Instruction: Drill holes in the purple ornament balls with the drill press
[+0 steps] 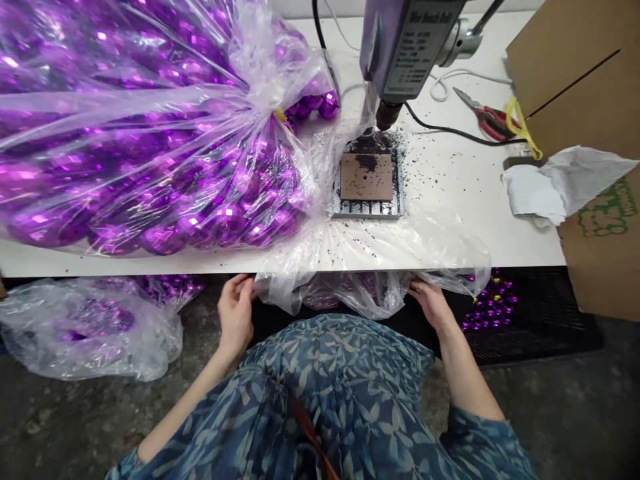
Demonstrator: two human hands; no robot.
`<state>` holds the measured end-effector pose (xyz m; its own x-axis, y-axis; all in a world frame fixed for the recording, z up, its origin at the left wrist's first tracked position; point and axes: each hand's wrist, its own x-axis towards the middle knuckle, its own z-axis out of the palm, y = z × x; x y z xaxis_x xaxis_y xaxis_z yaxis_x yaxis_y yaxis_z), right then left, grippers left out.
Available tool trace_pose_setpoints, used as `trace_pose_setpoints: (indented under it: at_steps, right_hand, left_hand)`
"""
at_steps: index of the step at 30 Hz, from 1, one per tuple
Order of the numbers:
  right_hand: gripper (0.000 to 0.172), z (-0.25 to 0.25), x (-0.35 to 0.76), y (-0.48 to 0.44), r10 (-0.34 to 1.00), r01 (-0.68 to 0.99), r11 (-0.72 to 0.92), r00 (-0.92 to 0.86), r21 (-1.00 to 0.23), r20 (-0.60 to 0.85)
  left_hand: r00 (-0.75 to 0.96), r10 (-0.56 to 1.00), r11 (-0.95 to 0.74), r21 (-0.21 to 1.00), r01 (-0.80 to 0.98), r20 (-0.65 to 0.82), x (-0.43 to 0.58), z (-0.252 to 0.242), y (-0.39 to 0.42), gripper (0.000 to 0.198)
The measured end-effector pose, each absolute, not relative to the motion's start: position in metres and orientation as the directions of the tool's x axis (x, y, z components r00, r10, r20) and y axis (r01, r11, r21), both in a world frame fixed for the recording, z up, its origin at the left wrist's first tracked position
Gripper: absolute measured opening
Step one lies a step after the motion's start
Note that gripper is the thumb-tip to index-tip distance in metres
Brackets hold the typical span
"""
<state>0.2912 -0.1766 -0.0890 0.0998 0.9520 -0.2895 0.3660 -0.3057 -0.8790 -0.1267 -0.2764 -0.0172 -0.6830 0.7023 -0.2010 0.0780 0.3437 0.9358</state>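
Our left hand [235, 312] and right hand [433, 305] each pinch the clear bag [350, 297] with closed fingers; set wide apart, they hold it spread under the bench [465, 227] edge.

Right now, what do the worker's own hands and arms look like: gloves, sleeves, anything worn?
The left hand and right hand are bare: no gloves, no ring or watch in sight. Forearms are uncovered. The sleeves end near the elbows, blue cloth printed with pale leaves.
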Motion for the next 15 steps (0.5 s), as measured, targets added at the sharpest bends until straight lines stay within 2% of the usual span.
trace_pose_setpoints:
  at_steps: [1, 2, 3, 4, 5, 6, 7, 9, 11, 13, 15]
  right_hand:
    - [0.044, -0.087, 0.290, -0.192, 0.961, 0.410, -0.276, 0.087, -0.869, -0.264]
    - [0.045, -0.084, 0.286, -0.206, 0.971, 0.456, -0.237, 0.078, -0.858, -0.226]
    - [0.044, -0.081, 0.279, -0.219, 0.981, 0.507, -0.190, 0.068, -0.841, -0.181]
    - [0.041, -0.077, 0.270, -0.230, 0.990, 0.562, -0.140, 0.053, -0.815, -0.133]
    - [0.035, -0.075, 0.259, -0.237, 0.995, 0.615, -0.085, 0.017, -0.784, -0.095]
    - [0.032, -0.072, 0.246, -0.240, 0.996, 0.662, -0.026, -0.045, -0.749, -0.074]
    - [0.030, -0.071, 0.232, -0.239, 0.990, 0.698, 0.039, -0.126, -0.715, -0.069]
    - [0.033, -0.072, 0.208, -0.225, 0.961, 0.758, 0.152, -0.263, -0.634, -0.084]
    - [0.043, -0.076, 0.192, -0.202, 0.934, 0.822, 0.214, -0.330, -0.528, -0.135]
    - [0.043, -0.079, 0.190, -0.182, 0.904, 0.874, 0.257, -0.368, -0.412, -0.217]
    - [0.042, -0.078, 0.202, -0.172, 0.874, 0.908, 0.295, -0.382, -0.298, -0.300]
  left_hand:
    - [-0.742, 0.670, 0.223, 0.947, 0.230, 0.022, -0.121, -0.009, -0.290, 0.033]
    - [-0.684, 0.694, 0.096, 0.912, 0.399, 0.226, -0.115, -0.002, -0.300, 0.029]
    - [-0.505, 0.784, -0.047, 0.846, 0.531, 0.361, -0.108, 0.004, -0.307, 0.024]
    - [-0.229, 0.885, -0.205, 0.783, 0.588, 0.404, -0.100, 0.007, -0.308, 0.020]
    - [0.085, 0.931, -0.337, 0.750, 0.569, 0.354, -0.091, 0.008, -0.304, 0.017]
    - [0.359, 0.901, -0.410, 0.751, 0.518, 0.244, -0.082, 0.006, -0.295, 0.017]
    - [0.517, 0.846, -0.421, 0.760, 0.495, 0.132, -0.072, 0.002, -0.281, 0.022]
    - [0.547, 0.831, -0.334, 0.694, 0.637, -0.103, -0.054, -0.014, -0.246, 0.030]
    - [0.426, 0.842, -0.214, 0.519, 0.828, -0.332, -0.042, -0.033, -0.213, 0.047]
    - [0.319, 0.794, -0.120, 0.381, 0.917, -0.517, -0.039, -0.048, -0.190, 0.063]
    - [0.297, 0.720, -0.088, 0.342, 0.936, -0.627, -0.046, -0.051, -0.182, 0.056]
